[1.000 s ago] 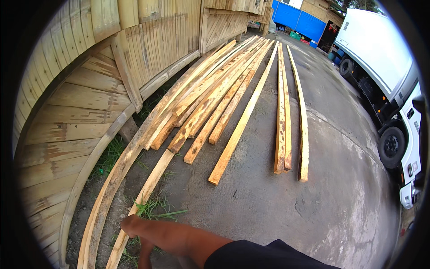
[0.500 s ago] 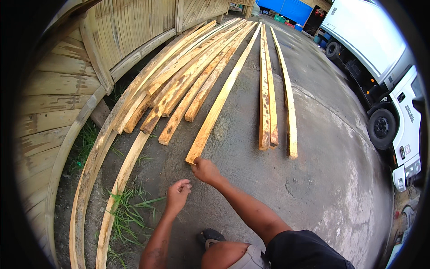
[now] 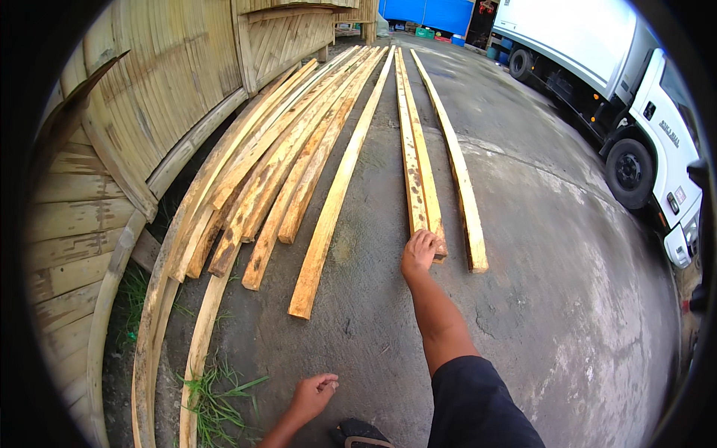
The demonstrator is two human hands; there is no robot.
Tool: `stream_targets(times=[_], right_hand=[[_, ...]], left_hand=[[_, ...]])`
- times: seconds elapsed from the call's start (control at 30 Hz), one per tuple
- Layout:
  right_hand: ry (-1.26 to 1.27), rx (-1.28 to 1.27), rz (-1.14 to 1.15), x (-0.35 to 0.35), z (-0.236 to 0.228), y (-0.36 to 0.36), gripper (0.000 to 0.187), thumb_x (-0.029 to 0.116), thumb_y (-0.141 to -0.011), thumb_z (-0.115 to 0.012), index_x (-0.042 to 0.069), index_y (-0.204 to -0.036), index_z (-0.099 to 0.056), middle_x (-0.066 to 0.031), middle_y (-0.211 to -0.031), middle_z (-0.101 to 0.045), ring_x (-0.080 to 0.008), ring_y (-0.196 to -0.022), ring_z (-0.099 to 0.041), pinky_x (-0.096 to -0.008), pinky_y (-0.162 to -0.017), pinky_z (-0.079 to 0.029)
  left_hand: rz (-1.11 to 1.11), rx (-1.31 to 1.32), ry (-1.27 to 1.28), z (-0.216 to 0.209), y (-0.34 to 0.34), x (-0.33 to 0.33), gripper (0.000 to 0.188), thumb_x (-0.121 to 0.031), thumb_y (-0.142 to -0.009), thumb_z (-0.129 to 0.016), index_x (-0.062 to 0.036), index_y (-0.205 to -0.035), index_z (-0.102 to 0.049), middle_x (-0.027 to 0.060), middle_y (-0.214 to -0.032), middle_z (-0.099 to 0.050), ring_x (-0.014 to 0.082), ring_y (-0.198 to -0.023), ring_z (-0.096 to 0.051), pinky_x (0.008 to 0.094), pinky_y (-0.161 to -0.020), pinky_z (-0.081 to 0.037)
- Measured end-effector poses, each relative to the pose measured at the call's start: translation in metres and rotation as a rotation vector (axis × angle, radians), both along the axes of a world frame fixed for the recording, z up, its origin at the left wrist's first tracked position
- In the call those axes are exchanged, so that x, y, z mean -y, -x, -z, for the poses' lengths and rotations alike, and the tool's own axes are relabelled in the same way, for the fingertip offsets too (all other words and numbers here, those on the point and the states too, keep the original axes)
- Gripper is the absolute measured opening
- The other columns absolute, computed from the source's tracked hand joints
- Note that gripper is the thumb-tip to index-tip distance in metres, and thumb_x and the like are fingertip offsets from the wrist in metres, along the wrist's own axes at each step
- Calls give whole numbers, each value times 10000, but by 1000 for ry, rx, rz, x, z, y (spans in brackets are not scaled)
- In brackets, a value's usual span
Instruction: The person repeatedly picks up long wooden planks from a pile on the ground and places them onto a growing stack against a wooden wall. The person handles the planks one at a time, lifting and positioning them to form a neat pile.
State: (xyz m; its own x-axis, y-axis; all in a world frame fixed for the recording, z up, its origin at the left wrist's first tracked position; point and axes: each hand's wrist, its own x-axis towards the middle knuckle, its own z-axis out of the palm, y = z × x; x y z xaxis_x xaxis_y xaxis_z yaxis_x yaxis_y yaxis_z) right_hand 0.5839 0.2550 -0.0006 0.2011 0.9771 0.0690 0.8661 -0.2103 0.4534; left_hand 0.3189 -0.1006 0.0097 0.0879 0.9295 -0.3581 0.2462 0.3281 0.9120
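My right hand [image 3: 420, 252] is wrapped over the near end of a long squared timber with dark spots [image 3: 414, 179]. A second timber [image 3: 432, 201] lies right against it, and the hand's fingers reach to its edge. My left hand [image 3: 314, 396] hangs low over the ground with its fingers loosely bent and nothing in them. Ahead of it, a single pale timber [image 3: 328, 224] lies apart on the concrete. Another lone timber [image 3: 461, 187] is to the right of the pair.
More timbers [image 3: 276, 172] are heaped on the left, along a bamboo-slat wall [image 3: 172, 82]. Grass [image 3: 213, 403] grows round the nearest ones. A white truck [image 3: 582, 45] stands at the right. A blue sheet [image 3: 441, 13] hangs at the far end.
My right hand has let go of the single pale timber and moved right onto the spotted one. The pale timber's near end rests on the ground. My left hand is lower in view.
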Motion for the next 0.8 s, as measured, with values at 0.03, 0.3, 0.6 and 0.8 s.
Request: stream_targets(times=[0.03,0.3,0.6,0.8], right_hand=[[-56,-63,-1,-3,5,-1,682,245,-949,-576,-57,-1484,-279,-255,-1430,-383,-401,-1347,-350,-611,-1089,-316],[-114,-163,-10,-10,9,-7,734,226,-906,-633,-48,-1479,-265,-252,-1448,-362,-442,-1254,-465,-596,-994,-430],[-93,-648,-22,41,-63,23,830,117,-740,-764,-25,-1418,-306,-250,-1327,-440,-411,-1069,-570,-453,-848,-547],[-58,-1889,246,128,-47,4,763,17,-705,-751,36,-1304,-279,-172,-1143,-508,-280,-1000,-579,-378,-806,-534]], left_hand=[[-23,9,3,2,3,3,259,-111,-901,-643,25,-1119,-679,120,-941,-730,136,-832,-674,284,-762,-529],[-38,-11,30,11,7,9,259,-71,-920,-596,56,-1137,-657,119,-972,-727,143,-867,-684,271,-793,-535],[33,-112,15,1,-12,6,266,-82,-897,-619,35,-1130,-672,115,-952,-736,133,-852,-684,273,-785,-538],[13,-57,-13,-1,-14,4,266,-112,-899,-637,21,-1125,-679,118,-945,-735,138,-837,-678,276,-769,-533]])
